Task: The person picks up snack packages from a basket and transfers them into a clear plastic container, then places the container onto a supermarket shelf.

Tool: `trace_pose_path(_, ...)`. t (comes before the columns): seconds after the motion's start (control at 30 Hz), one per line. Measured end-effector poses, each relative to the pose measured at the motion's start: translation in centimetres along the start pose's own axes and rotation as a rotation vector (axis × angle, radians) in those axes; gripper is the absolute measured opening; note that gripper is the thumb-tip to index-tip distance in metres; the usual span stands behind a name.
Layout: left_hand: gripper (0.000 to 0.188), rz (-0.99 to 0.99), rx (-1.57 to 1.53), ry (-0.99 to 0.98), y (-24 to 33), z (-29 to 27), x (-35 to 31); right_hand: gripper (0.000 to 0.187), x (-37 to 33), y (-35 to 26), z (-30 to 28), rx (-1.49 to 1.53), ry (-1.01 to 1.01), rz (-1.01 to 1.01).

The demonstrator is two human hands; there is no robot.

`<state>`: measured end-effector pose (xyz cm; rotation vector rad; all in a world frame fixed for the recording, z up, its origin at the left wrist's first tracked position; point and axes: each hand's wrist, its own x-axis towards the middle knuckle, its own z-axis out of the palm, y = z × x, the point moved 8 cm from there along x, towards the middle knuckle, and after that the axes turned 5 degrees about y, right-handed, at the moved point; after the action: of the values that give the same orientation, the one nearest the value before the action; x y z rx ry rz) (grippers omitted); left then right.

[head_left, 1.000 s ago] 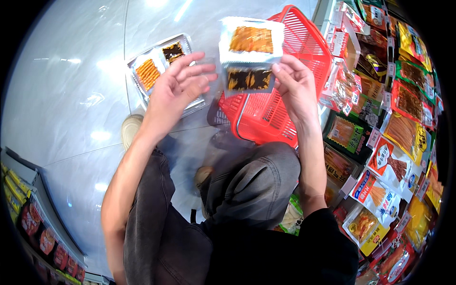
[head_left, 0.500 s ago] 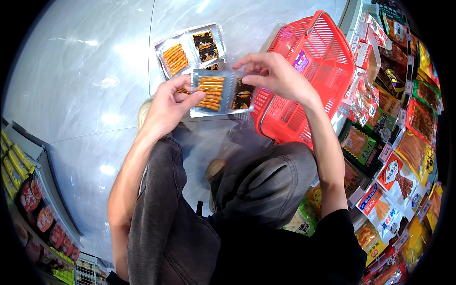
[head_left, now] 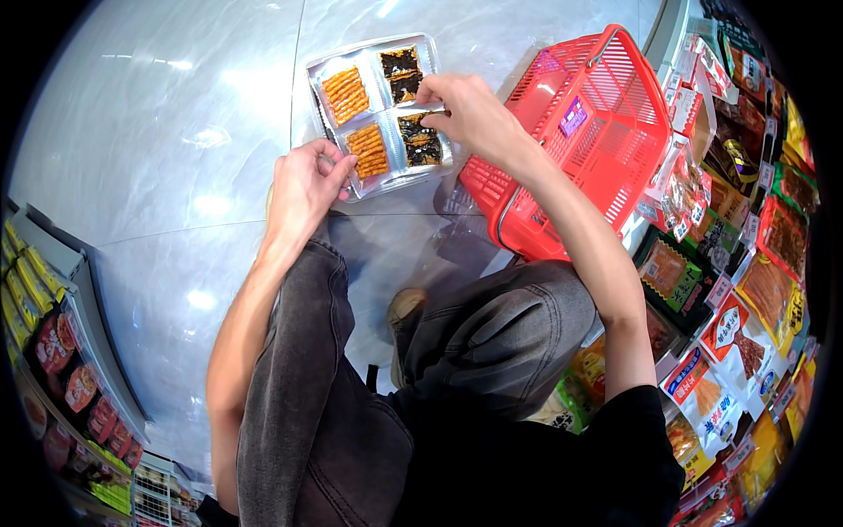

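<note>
On the floor ahead lies a silvery tray (head_left: 327, 66) of clear snack packets. Orange-brown sticks fill the upper left packet (head_left: 345, 94) and the lower left packet (head_left: 367, 149). Dark pieces with pale flecks show in the upper right packet (head_left: 399, 72) and the lower right packet (head_left: 421, 140). My left hand (head_left: 303, 182) pinches the left edge of the lower left packet between thumb and bent fingers. Over the right side of the tray, my right hand (head_left: 470, 110) is open, thumb and forefinger apart beside the dark packets.
A red plastic basket (head_left: 606, 132) with a metal handle stands right of the tray. Shelves of bagged snacks (head_left: 702, 386) line the right side. More packaged food (head_left: 79, 386) fills a shelf at lower left. My bent knees (head_left: 527, 307) are close below.
The joined pair of packets, held up between both hands before, now lies on the near half of the tray. My right hand has moved left and let go of its end.
</note>
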<state>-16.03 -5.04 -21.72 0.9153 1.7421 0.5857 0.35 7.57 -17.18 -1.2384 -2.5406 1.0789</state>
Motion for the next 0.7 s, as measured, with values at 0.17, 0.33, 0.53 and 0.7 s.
trace_pose_path(0.17,0.019,0.033,0.170,0.041,1.2,-0.7,-0.2,0.020,-0.6,-1.0,1.0,-0.170,0.015,-0.047)
trace_pose_path(0.33,0.017,0.142,0.282,0.091,2.3,-0.8,-0.1,0.025,-1.0,-2.0,0.6,-0.324,0.130,-0.237)
trace_pose_path(0.53,0.022,0.264,0.466,0.136,3.0,-0.3,-0.1,0.021,-1.6,-2.3,-0.3,-0.308,0.242,-0.264)
trace_pose_path(0.7,0.025,0.357,0.442,0.149,3.3,-0.8,-0.5,0.008,-5.8,-1.7,-14.3,-0.105,0.888,-0.068)
